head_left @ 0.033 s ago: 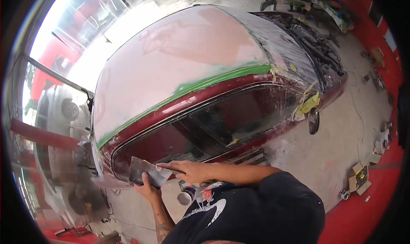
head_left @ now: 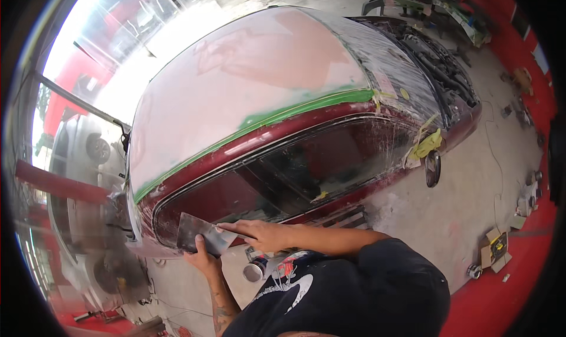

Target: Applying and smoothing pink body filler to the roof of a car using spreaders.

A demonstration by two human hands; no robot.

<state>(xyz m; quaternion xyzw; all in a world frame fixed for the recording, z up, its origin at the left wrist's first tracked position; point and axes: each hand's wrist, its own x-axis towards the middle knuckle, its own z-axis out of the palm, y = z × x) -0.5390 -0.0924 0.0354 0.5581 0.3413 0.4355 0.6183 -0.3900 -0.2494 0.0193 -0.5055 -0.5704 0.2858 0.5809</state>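
Note:
A flat, squarish metal plate [head_left: 203, 234] is held in my left hand [head_left: 201, 255] at the lower middle, beside the maroon car's side window [head_left: 295, 172]. My right hand [head_left: 256, 234] reaches across to the plate's right edge with its fingers bent; what they grip there is too small to make out. Beyond my hands spreads the car roof [head_left: 247, 66], patchy pale pink, bordered by a green strip [head_left: 306, 104]. Under my right arm, low down, stands a round can [head_left: 253, 271].
Yellow masking material [head_left: 427, 142] hangs by the side mirror [head_left: 432, 169]. At the right lie an open carton [head_left: 492, 254], cans [head_left: 474, 271] and a cord on the floor [head_left: 448, 207]. A silver vehicle [head_left: 76, 154] stands at the left. Loose car panels [head_left: 448, 15] are at the back right.

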